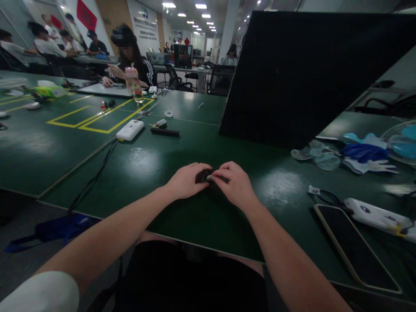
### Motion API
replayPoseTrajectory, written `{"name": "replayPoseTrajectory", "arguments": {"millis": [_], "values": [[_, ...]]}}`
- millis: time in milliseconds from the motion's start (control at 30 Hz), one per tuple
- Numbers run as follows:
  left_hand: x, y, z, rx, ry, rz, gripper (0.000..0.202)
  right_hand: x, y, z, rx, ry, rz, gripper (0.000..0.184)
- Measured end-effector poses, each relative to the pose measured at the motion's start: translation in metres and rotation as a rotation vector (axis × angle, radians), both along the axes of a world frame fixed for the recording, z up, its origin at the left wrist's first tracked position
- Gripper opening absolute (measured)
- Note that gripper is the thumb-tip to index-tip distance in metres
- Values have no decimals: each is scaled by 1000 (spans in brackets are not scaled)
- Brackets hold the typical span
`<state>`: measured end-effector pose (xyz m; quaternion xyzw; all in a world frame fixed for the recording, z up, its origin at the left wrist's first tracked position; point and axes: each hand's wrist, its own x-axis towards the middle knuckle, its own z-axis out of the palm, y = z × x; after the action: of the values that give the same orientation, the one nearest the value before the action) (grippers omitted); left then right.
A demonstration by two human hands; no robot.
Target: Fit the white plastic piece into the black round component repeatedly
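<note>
Over the green table, my left hand (186,180) is closed around a small dark object (202,175), gripping it between thumb and fingers. The exact kind of that object is too small and dark to make out. Close beside it, my right hand (236,185) pinches a small whitish piece (210,177) against the dark object's right side. Whether the two pieces are joined or only touching cannot be told. Beyond my hands lie a black bar-shaped item (164,131) and a small pale cylindrical item (160,124).
A large black panel (292,78) stands tilted at the right. A white power bank (130,130) with a cable lies left. To the right are a phone (355,247), white device (378,214) and blue glove (364,152). A person (130,60) sits across, near a bottle (134,84).
</note>
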<state>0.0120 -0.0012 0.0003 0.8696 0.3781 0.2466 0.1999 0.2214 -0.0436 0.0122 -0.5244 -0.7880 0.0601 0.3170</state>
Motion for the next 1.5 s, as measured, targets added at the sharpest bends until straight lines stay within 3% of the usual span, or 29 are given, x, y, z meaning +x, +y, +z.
{"name": "replayPoseTrajectory", "arguments": {"millis": [100,233,400,500,667,800,867,933,1000,1100,1267,1500], "values": [[0,0,-2,5,0,-4,44,-2,-2,2,42,-18,-54,12],[-3,3,-3,-11,-3,68,45,21,1,13,46,-32,-255,36],[-5,5,-3,-42,-13,132,45,59,13,15,-367,-325,-448,69],[-5,5,-3,-54,-22,147,45,70,11,16,-490,-415,-474,78],[-7,6,-2,-66,-26,175,46,85,-7,26,-608,-392,-449,70],[-7,7,0,-85,-21,168,45,84,-12,26,-708,-305,-225,34],[-5,7,0,-67,-13,165,45,74,-9,23,-651,-231,-118,21],[-4,7,0,-47,-5,166,46,58,-5,18,-499,-108,-84,17],[-2,5,-1,-34,1,159,45,40,-3,11,-348,102,-49,21],[-1,2,0,-20,12,121,44,15,-1,2,-239,343,-48,24],[-1,-2,4,-36,8,58,43,-3,-5,-1,-129,319,-85,24],[1,-3,4,-62,1,76,44,-1,-6,-2,-154,453,-54,44]]}}
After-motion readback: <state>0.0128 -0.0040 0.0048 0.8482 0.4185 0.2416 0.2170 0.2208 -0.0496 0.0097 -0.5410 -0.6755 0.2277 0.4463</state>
